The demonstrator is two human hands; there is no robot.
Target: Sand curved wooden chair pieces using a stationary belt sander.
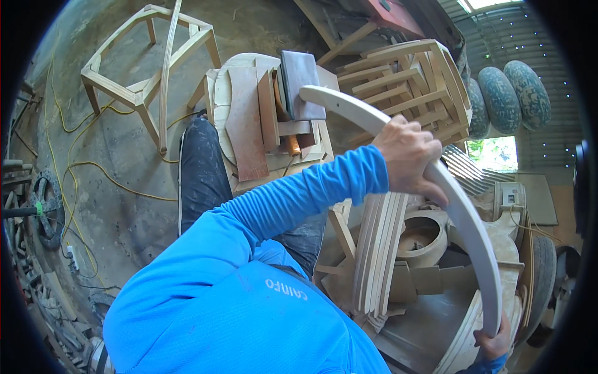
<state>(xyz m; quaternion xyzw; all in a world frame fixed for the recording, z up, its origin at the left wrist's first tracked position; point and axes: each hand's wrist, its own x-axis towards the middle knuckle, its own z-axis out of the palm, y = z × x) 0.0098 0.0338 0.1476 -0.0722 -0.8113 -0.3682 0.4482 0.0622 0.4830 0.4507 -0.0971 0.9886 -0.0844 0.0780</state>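
Note:
I hold a long curved wooden rail (474, 234) that arcs from the upper middle down to the lower right. My left hand (408, 156), on a blue-sleeved arm, is closed over the rail's upper part, with the fingers wrapped over its outer edge. My right hand (495, 344) grips the rail's lower end at the bottom right, and only part of this hand shows. Under the rail lie a bundle of curved slats (374, 249) and a round wooden ring (423, 234).
A bare wooden chair frame (143, 81) stands on the concrete floor at the upper left. A yellow cable (81, 165) runs past it. Flat wood pieces and a dark block (299, 84) are stacked ahead of my knee. A slatted wooden frame (411, 81) lies beyond.

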